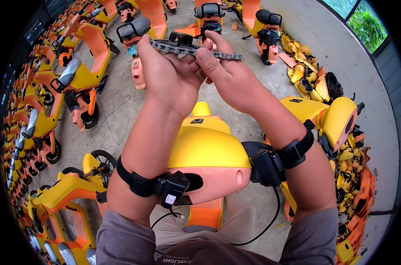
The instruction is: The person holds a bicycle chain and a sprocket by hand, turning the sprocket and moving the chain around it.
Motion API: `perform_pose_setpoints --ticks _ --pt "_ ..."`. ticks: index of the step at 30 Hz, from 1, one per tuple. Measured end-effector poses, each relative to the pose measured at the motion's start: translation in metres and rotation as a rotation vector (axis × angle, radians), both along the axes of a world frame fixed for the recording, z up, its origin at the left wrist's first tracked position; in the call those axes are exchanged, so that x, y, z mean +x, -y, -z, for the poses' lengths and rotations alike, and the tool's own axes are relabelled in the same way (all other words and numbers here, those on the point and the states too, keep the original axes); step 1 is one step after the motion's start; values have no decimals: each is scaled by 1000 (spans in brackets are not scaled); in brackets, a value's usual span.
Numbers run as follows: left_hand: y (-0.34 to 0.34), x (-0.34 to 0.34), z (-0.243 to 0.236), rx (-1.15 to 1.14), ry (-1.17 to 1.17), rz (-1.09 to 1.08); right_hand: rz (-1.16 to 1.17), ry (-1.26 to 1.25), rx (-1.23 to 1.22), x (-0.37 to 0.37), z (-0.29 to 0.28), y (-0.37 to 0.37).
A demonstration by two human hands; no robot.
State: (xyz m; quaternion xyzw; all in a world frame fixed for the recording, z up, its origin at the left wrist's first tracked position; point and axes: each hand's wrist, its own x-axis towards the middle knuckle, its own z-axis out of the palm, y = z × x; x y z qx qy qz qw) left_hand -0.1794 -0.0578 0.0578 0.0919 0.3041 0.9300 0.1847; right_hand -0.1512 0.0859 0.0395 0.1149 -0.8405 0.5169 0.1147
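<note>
A metal roller chain (pixel 229 56) stretches across both hands, raised in front of me above the yellow and pink body of a scooter (pixel 205 148). My left hand (pixel 167 77) is turned palm up beneath the chain's left part, its fingers curled and partly hidden. With thumb and fingers, my right hand (pixel 227 73) grips the chain further right. On top of the chain sits a small black block with an opening (pixel 181 39); whether it is fixed to the chain I cannot tell. The two hands touch each other near the chain's middle.
Rows of yellow and orange scooters (pixel 83 66) line the left side, and more stand ahead (pixel 209 17). A heap of yellow and orange plastic panels (pixel 309 70) lies along the right wall. Black straps with small devices (pixel 171 187) circle both forearms, with cables hanging down.
</note>
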Motion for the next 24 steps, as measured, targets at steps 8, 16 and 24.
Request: perform_pose_setpoints --ticks 8,16,24 --pt "-3 -4 1 -76 -28 -160 -12 16 85 3 -1 1" --pt "4 -8 -1 -167 28 -243 33 73 520 21 -18 10" --pt "3 -12 -4 -68 126 -302 -3 186 819 29 -20 11"
